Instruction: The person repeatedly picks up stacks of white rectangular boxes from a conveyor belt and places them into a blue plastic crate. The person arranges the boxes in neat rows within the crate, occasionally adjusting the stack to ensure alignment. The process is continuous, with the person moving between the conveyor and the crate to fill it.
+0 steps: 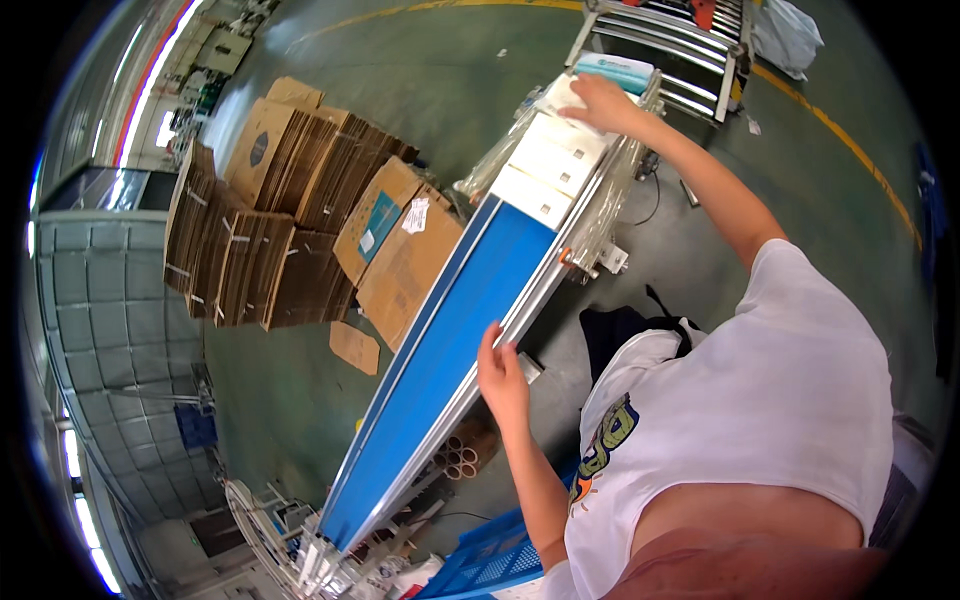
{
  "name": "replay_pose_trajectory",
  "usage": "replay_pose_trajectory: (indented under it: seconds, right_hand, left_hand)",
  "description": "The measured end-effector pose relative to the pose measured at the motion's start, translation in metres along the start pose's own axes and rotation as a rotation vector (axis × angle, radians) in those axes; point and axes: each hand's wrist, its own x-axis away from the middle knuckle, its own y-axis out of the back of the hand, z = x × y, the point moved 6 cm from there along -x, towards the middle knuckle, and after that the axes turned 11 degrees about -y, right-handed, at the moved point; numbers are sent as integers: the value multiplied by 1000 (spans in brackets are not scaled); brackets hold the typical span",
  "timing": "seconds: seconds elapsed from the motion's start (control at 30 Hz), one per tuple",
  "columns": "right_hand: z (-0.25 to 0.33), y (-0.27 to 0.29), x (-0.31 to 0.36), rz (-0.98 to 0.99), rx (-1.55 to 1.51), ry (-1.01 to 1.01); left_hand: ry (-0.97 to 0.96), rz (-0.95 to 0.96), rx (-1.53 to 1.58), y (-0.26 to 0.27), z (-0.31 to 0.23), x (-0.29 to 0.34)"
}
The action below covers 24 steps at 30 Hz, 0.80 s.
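Note:
A blue conveyor belt [470,290] with metal side rails runs from the lower left to the upper right. White rectangular packs [555,150] stand in a row on its far end. Over the farthest packs my right hand [603,106] reaches, thumb and fingers apart, touching a white pack [560,97]; its grip is partly hidden. Just beyond lies a teal and white packet [615,72]. My left hand [503,378] hovers by the near rail of the belt, fingers apart, with nothing in it.
Stacks of flattened cardboard boxes [290,170] stand left of the belt. A roller conveyor [665,50] adjoins its far end, with a white bag [787,38] beyond. Cardboard tubes [462,455] lie below the belt, near a blue crate [490,560]. Clear plastic film [598,225] hangs along the rail.

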Motion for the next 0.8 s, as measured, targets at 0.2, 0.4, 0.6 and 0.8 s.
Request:
replay_pose_trajectory:
  seconds: [0.2, 0.4, 0.6, 0.8]
  right_hand:
    - [6, -22, -13, 288, 15, 131]
    - [-25, -30, -38, 378, -30, -11]
    - [-12, -34, -39, 557, -62, 17]
    - [90, -54, 32, 496, -32, 231]
  left_hand:
    - [-142, 181, -265, -99, 10, -133]
    - [-259, 259, -237, -164, 21, -157]
    - [-171, 213, -183, -151, 19, -151]
    - [-101, 34, -333, -83, 55, -119]
